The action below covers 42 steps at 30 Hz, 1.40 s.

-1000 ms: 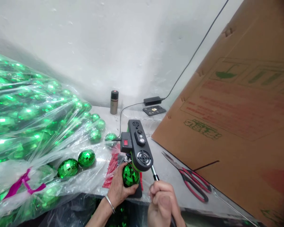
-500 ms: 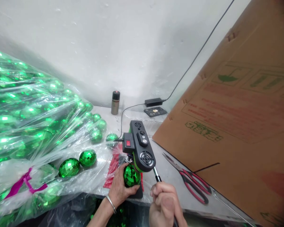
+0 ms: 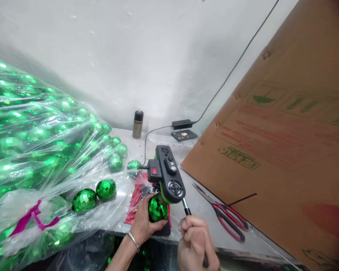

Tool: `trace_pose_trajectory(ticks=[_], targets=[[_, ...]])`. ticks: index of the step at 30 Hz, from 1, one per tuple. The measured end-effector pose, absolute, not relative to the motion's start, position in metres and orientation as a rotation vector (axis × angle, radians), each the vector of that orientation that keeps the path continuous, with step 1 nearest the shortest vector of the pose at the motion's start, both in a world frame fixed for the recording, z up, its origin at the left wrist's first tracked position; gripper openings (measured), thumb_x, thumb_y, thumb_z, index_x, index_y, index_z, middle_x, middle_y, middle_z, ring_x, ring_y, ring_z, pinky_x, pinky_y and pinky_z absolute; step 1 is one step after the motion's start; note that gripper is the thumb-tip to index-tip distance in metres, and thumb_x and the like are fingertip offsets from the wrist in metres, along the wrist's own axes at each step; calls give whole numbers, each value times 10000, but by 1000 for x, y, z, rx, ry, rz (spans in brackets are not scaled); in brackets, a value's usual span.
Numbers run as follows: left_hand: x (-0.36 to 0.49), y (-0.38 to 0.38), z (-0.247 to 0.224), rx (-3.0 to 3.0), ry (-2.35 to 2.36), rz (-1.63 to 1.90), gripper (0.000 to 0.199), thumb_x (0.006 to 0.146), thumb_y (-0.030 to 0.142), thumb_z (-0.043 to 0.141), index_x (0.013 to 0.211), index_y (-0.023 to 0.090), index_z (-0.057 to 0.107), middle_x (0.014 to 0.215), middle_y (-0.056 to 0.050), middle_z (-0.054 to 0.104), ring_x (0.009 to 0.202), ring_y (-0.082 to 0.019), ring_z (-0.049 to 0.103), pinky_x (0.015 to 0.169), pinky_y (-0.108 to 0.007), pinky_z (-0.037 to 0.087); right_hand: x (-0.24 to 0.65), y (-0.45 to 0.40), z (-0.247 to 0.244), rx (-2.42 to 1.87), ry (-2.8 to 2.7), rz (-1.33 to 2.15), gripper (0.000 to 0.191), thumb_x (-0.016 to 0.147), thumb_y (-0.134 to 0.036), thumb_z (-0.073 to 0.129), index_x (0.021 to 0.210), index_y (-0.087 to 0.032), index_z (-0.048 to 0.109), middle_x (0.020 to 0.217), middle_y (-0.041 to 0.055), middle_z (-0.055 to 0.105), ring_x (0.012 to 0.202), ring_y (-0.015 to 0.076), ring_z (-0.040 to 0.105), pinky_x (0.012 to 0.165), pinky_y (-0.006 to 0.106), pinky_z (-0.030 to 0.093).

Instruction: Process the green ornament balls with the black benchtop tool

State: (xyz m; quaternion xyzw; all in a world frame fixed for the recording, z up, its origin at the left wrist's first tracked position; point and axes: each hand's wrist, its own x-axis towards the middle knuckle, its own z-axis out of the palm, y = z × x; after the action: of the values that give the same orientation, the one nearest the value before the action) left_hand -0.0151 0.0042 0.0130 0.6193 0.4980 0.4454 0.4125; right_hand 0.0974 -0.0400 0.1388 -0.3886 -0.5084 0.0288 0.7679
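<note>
A shiny green mirrored ball (image 3: 157,209) sits in my left hand (image 3: 143,220), with the fingers behind it and the thumb along its lower side. The ball is right beneath the front end of a black and green bench machine (image 3: 172,177), which has a red switch on its side. Whether ball and machine touch, I cannot tell. Closed around the black grip of a metal lever (image 3: 187,207) is my right hand (image 3: 196,241), to the right of the ball. Red plastic (image 3: 134,203) lies under the machine.
Clear bags of green balls (image 3: 39,139) fill the left side, with two loose balls (image 3: 94,194) in front. Red-handled scissors (image 3: 228,218) lie beside a large cardboard box (image 3: 271,150) on the right. A spray can (image 3: 138,124), power adapter (image 3: 183,124) and phone (image 3: 184,135) stand near the wall.
The view has shifted slightly. Both hands keep their hold, and the ball and lever stay in nearly the same place.
</note>
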Motion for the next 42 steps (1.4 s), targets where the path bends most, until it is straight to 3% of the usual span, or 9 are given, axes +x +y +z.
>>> trace_pose_trajectory(ticks=[10, 18, 24, 27, 30, 33, 37, 40, 42], targets=[[-14, 6, 11, 1572, 1275, 1106, 862, 676, 341, 948, 1452, 170, 615, 1465, -219, 717, 1398, -456, 679, 1232, -715, 497, 104, -38, 104, -805, -1184, -33, 462, 1142, -256, 529, 683, -203, 551, 741, -15, 620, 632, 120, 580, 677, 299, 517], [-22, -2, 9, 1575, 1257, 1153, 876, 700, 344, 976, 1483, 193, 615, 1473, -214, 723, 1390, -440, 699, 1219, -690, 527, 108, -37, 194, -903, -1170, 149, 469, 1132, -218, 560, 668, -211, 495, 621, -40, 477, 611, 116, 527, 578, 258, 379], [-57, -73, -44, 1998, 1241, 1173, 1019, 653, 698, 1009, 1508, 271, 656, 1524, -240, 698, 1436, -487, 668, 1184, -655, 566, 109, -37, 191, -911, -1202, 128, 421, 1123, -233, 594, 706, -212, 545, 662, -16, 537, 609, 127, 522, 581, 284, 360], [-84, -76, -26, 2071, 1498, 1310, 861, 901, 815, 720, 1562, 276, 603, 1568, -227, 663, 1465, -449, 641, 1181, -625, 558, 105, -37, 184, -861, -1172, 85, 451, 1110, -231, 624, 672, -214, 516, 638, -21, 512, 618, 131, 535, 571, 279, 353], [-116, -37, 26, 1980, 2012, 1390, 516, 1126, 532, 466, 1524, 234, 604, 1562, -218, 656, 1484, -399, 606, 1229, -640, 486, 103, -37, 184, -858, -1173, 77, 455, 1107, -247, 632, 668, -215, 516, 646, -16, 525, 615, 130, 542, 541, 271, 346], [-143, 10, 68, 2009, 2353, 1102, 461, 1077, 415, 546, 1421, 127, 655, 1406, -280, 714, 1339, -451, 664, 1184, -695, 479, 105, -38, 184, -888, -1206, 84, 445, 1108, -225, 607, 672, -218, 517, 646, -15, 531, 617, 134, 553, 540, 275, 359], [-156, 38, 79, 2132, 2324, 732, 518, 972, 393, 649, 1379, 73, 664, 1223, -265, 768, 1276, -474, 689, 1250, -748, 374, 108, -39, 181, -872, -1232, 73, 427, 1102, -180, 584, 684, -220, 509, 624, -30, 508, 619, 133, 562, 556, 272, 379], [-149, 34, 76, 1999, 2126, 1003, 657, 941, 584, 670, 1409, 125, 625, 1305, -243, 754, 1331, -474, 677, 1277, -749, 351, 109, -40, 181, -873, -1249, 83, 421, 1106, -175, 569, 692, -220, 513, 633, -25, 520, 613, 133, 558, 549, 271, 380], [-138, 25, 74, 1742, 1950, 1235, 834, 890, 716, 703, 1487, 156, 545, 1407, -231, 715, 1343, -453, 687, 1234, -698, 451, 109, -41, 184, -892, -1244, 98, 421, 1109, -180, 561, 691, -221, 519, 628, -23, 515, 605, 135, 554, 536, 274, 370]])
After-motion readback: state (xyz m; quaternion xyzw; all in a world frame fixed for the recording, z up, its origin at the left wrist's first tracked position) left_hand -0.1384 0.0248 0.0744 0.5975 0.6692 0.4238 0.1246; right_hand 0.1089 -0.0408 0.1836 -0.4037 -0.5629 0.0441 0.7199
